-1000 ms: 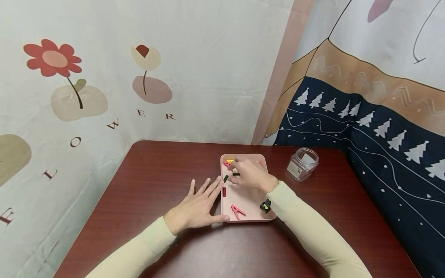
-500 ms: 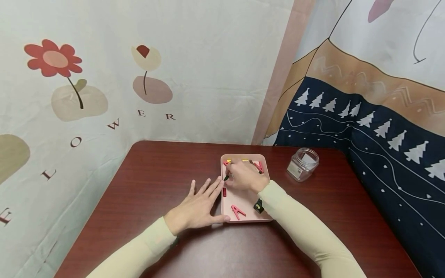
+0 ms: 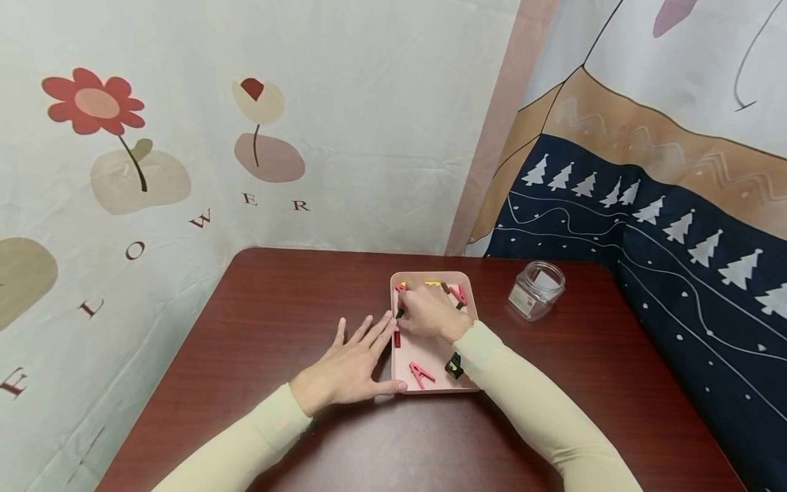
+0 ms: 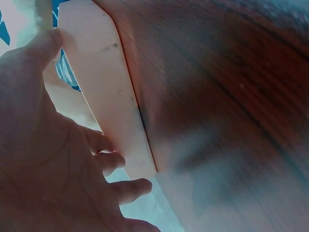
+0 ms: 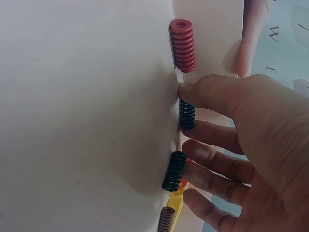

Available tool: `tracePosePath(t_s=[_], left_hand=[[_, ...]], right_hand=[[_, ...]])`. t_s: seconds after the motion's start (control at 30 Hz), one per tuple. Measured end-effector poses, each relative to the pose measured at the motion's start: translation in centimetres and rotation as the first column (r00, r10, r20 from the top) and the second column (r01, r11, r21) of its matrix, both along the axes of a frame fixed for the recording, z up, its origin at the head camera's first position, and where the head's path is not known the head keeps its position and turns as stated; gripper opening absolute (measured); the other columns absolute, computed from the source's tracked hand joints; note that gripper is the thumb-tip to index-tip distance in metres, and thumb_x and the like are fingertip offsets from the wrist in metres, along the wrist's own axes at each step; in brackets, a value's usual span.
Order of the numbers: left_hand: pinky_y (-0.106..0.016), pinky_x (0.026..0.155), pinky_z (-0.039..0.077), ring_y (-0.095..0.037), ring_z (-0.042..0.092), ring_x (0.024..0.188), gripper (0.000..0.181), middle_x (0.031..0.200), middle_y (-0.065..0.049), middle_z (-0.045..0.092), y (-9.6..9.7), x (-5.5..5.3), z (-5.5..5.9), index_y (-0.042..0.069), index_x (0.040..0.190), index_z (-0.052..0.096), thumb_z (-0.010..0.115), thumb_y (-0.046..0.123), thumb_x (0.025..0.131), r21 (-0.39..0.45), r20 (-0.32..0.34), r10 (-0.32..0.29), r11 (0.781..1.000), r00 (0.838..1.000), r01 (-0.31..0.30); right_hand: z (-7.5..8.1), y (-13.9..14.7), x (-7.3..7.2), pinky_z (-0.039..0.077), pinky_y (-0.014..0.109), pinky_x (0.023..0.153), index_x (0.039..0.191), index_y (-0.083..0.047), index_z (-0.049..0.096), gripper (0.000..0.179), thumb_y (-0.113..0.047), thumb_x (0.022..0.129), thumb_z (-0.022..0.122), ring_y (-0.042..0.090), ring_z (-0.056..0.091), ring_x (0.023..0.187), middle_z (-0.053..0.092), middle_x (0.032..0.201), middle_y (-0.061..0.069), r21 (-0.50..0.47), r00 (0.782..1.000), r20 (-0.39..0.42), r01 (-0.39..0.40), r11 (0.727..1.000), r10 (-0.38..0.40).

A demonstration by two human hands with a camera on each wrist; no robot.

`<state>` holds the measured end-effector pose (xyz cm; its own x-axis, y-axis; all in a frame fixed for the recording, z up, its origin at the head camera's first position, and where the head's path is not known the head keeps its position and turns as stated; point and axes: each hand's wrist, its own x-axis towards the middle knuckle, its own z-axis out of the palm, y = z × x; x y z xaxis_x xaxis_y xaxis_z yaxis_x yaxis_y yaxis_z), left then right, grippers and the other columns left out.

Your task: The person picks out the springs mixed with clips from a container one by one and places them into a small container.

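Note:
My right hand (image 3: 430, 311) reaches into a shallow pink tray (image 3: 433, 348) along its left wall. In the right wrist view its thumb and index finger pinch the ends of a small dark green coil spring (image 5: 187, 115). A red coil spring (image 5: 182, 46) lies beyond the thumb. Beside the other fingers is a second dark green spring (image 5: 175, 171), followed by a brown spring (image 5: 166, 220) and a yellow piece (image 5: 175, 205). My left hand (image 3: 347, 369) has its fingers spread, fingertips and thumb at the tray's left side.
A pink A-shaped clip (image 3: 421, 374) lies in the tray's near part. Pink, yellow and dark small pieces lie along its far end, partly behind the right hand. A clear jar (image 3: 535, 292) stands right of the tray on the dark red table (image 3: 295, 294).
The right hand has moved left and slightly nearer within the tray, to the dark green spring by the left wall, uncovering pieces at the far right. The left hand stays put.

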<state>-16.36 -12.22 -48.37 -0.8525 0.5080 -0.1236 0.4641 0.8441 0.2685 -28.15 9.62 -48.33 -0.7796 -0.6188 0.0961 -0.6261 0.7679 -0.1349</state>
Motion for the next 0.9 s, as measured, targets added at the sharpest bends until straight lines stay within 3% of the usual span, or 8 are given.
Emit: tracePosePath(t_s=[0.3,0.5,0.77,0.9], left_hand=[[-0.088,0.140,0.012,-0.047,0.025,0.182,0.121,0.199,-0.002,0.012,-0.1,0.1,0.2,0.017,0.189,0.019,0.063,0.089,0.102,0.012,0.009,0.000,1.000,1.000,0.000],[-0.088,0.139,0.012,-0.047,0.026,0.181,0.121,0.199,-0.002,0.012,-0.2,0.2,0.1,0.018,0.189,0.020,0.063,0.090,0.101,0.016,0.009,-0.001,1.000,1.000,0.000],[-0.088,0.139,0.011,-0.048,0.025,0.181,0.122,0.199,-0.002,0.013,-0.2,0.1,0.4,0.018,0.189,0.019,0.064,0.089,0.101,0.027,0.016,-0.004,1.000,1.000,0.004],[-0.087,0.140,0.010,-0.047,0.024,0.182,0.122,0.199,-0.003,0.012,-0.2,0.0,0.4,0.017,0.189,0.021,0.064,0.089,0.101,0.030,0.029,-0.005,1.000,1.000,0.005]], right_hand=[[0.2,0.1,0.1,0.066,0.045,0.080,0.104,-0.014,0.082,0.020,-0.030,0.097,0.092,0.019,0.069,0.081,0.070,0.107,0.003,-0.006,1.000,-0.006,-0.002,1.000,0.002],[0.4,0.5,0.4,0.068,0.045,0.084,0.112,-0.012,0.085,0.023,-0.028,0.096,0.091,0.022,0.076,0.086,0.074,0.114,0.005,-0.054,1.000,-0.007,0.005,0.999,-0.005],[1.5,1.6,1.0,0.064,0.040,0.083,0.116,-0.015,0.086,0.026,-0.031,0.097,0.094,0.018,0.073,0.094,0.077,0.122,0.005,-0.136,0.999,0.006,0.038,0.990,-0.037],[2.2,2.5,1.3,0.063,0.039,0.084,0.114,-0.017,0.086,0.026,-0.035,0.097,0.095,0.019,0.073,0.098,0.079,0.123,0.004,-0.148,0.998,-0.043,0.042,0.988,-0.049]])
